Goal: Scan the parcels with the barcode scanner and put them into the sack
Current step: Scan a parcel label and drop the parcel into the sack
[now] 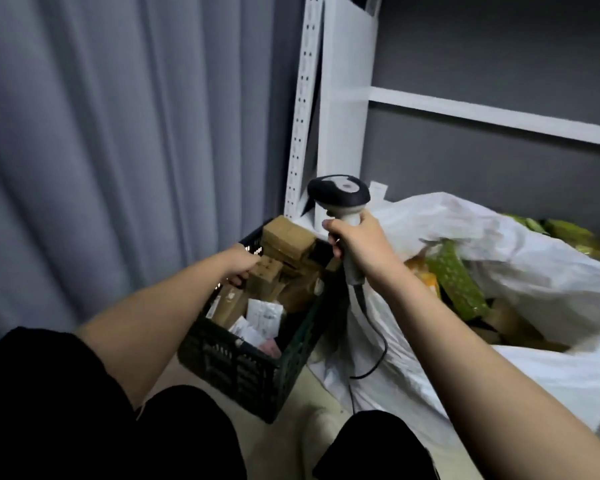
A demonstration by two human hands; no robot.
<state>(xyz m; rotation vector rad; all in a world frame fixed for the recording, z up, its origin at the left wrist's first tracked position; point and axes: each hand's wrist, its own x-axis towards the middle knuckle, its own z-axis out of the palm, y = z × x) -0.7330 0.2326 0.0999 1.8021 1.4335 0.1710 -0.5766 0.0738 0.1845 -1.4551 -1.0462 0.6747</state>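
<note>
A dark plastic crate (243,372) on the floor holds several brown cardboard parcels and white-labelled packets. My left hand (239,265) reaches into its far left side and closes on a small brown parcel (265,273). My right hand (357,242) grips the handle of a black and grey barcode scanner (340,195), held upright above the crate's right edge, its cable (378,344) hanging down. To the right, a large white sack (520,258) lies open with green and yellow parcels (458,282) inside.
A white metal shelving rack (329,109) stands behind the crate and sack against a dark wall. Grey curtains (118,133) hang on the left. My knees in black clothing fill the bottom of the view over a pale floor (291,434).
</note>
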